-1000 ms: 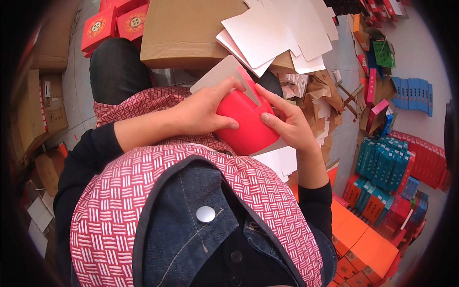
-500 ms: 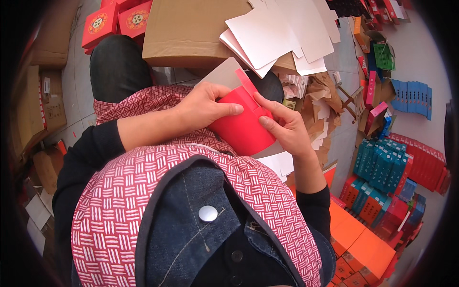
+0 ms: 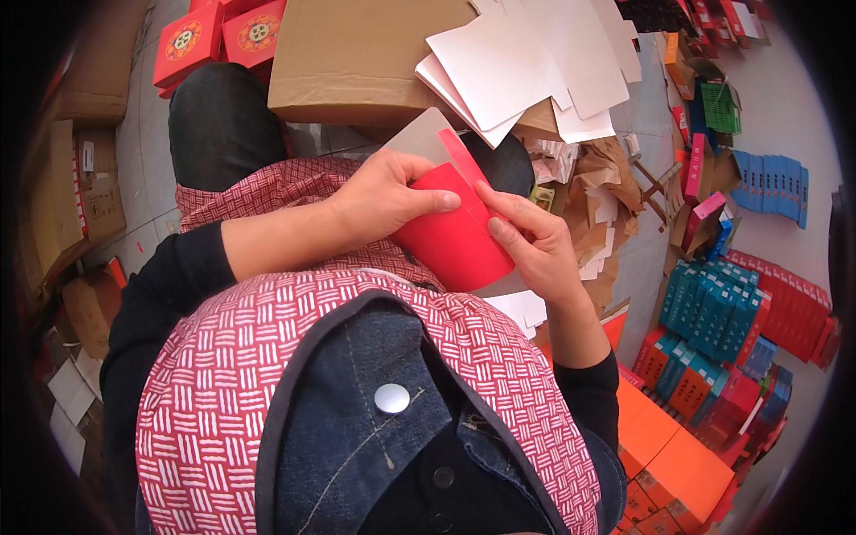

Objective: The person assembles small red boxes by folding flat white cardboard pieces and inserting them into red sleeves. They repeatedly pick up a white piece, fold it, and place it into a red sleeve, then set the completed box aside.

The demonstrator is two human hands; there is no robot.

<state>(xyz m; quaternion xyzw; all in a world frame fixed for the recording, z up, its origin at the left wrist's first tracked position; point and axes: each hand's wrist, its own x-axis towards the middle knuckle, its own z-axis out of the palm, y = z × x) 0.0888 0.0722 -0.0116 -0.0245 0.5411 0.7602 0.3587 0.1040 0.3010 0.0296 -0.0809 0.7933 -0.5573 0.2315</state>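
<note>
Your left hand (image 3: 390,198) is clamped on the top left of a red card box blank (image 3: 453,234), thumb lying flat across its red face w/ the other fingers curled behind. Right hand (image 3: 535,251) pinches the blank's right edge, index finger stretched up along the fold toward the top flap. So both hands are closed on the same piece, held just in front of your chest above your lap. The blank's inside is grey-white, you can see it on the flap sticking up behind your left hand.

Just past the hands there's a big brown carton (image 3: 357,58) w/ a loose pile of white flat blanks (image 3: 526,62) spread on top. Two red lidded boxes (image 3: 223,36) sit far left of it. On your right, floor side: rows of teal boxes (image 3: 713,308), orange boxes (image 3: 664,446) lower down, blue flat packs (image 3: 771,183) further out & crumpled brown paper (image 3: 597,214) btw those and the carton
</note>
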